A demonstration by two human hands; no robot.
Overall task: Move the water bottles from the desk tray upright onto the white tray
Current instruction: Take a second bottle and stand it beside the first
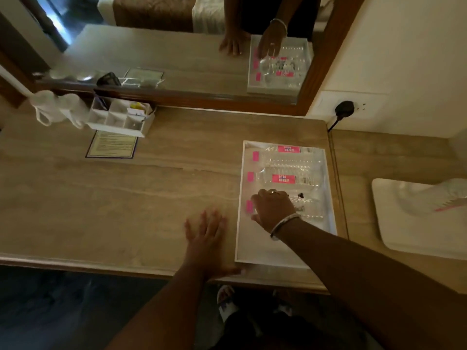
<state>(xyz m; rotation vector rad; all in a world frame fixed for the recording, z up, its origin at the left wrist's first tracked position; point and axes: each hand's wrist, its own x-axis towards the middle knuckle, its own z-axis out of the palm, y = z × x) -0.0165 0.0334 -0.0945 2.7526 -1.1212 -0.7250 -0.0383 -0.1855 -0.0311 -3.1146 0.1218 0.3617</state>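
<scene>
A white desk tray sits at the right of the wooden desk. Three clear water bottles with pink caps lie flat in it, caps to the left: a far one, a middle one with a pink "WATER PLUS" label, and a near one. My right hand is on the near bottle's neck end, fingers curled over it. My left hand lies flat and spread on the desk just left of the tray. Another white tray sits on the lower surface to the right.
A white compartment organiser and a framed card stand at the back left, under a mirror. A wall socket with a black plug is at the back right. A folded white cloth lies on the right tray.
</scene>
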